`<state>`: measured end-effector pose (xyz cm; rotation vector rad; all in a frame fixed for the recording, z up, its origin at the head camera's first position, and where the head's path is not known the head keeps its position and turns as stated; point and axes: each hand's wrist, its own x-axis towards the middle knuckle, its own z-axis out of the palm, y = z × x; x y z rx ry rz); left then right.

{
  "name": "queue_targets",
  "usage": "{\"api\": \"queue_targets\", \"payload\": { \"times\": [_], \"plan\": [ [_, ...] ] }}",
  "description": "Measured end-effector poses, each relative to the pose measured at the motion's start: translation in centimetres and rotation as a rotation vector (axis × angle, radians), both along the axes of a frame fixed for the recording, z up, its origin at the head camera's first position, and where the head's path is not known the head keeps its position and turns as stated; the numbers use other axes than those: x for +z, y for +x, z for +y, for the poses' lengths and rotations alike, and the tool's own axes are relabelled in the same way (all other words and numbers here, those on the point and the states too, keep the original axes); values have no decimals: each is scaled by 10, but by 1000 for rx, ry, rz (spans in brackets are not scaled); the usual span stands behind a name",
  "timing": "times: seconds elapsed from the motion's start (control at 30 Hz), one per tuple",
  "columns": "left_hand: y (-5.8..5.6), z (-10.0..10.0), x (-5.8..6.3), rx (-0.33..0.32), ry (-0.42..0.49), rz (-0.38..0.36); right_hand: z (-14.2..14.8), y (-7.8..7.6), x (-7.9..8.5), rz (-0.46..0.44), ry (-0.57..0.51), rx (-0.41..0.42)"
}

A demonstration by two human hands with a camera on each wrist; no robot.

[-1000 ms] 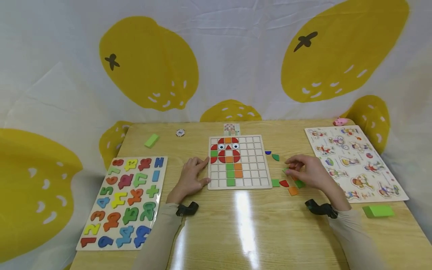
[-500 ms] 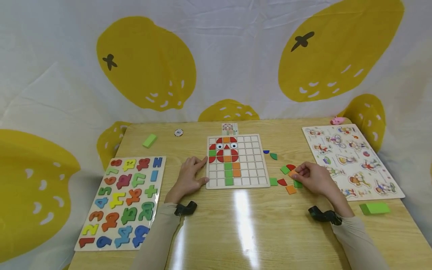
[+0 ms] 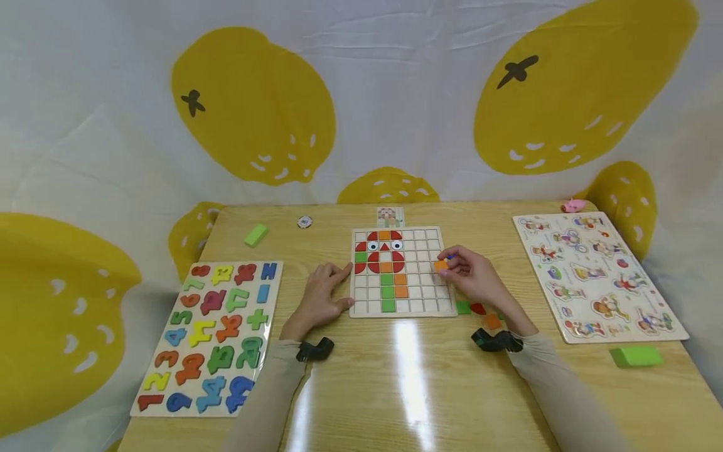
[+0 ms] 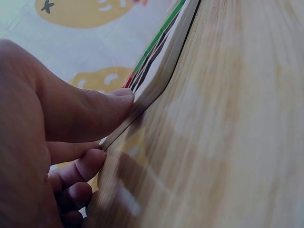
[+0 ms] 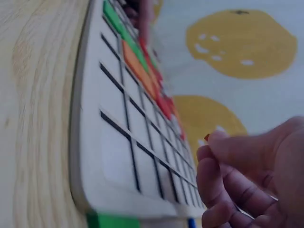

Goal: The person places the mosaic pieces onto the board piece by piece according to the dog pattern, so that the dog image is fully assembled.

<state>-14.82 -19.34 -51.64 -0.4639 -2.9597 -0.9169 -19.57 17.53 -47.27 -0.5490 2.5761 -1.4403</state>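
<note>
My left hand [image 3: 322, 295] rests at the left edge of a wooden grid board [image 3: 420, 302], its thumb and index finger touching the rim. In the left wrist view the thumb [image 4: 90, 111] presses that rim while the other fingers curl loosely. Between thumb and fingers my right hand [image 3: 477, 276] pinches an orange square tile [image 3: 440, 265], held over the board's right edge. Only a small orange-red bit of the tile [image 5: 207, 137] shows in the right wrist view. Red, green, orange and eye-marked tiles fill squares on the board's left part.
Loose tiles lie right of the board, including a green square [image 3: 463, 307], a red piece [image 3: 477, 308] and an orange square [image 3: 492, 322]. A picture card [image 3: 390, 217] sits behind it. A number puzzle [image 3: 271, 320] lies left, a figure puzzle [image 3: 570, 289] right.
My right hand was among the loose tiles, took up an orange square there, and has moved left with it to the board's edge. The left hand stays at the board's left side.
</note>
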Motion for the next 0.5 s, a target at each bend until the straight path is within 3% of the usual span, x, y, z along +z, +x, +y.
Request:
{"api": "queue_targets", "payload": {
  "times": [0.2, 0.5],
  "plan": [
    [-1, 4, -3, -11, 7, 2, -31, -3, -12, 9, 72, 15],
    [-1, 0, -3, -8, -6, 18, -52, -2, -15, 135, 182, 73]
  ]
}}
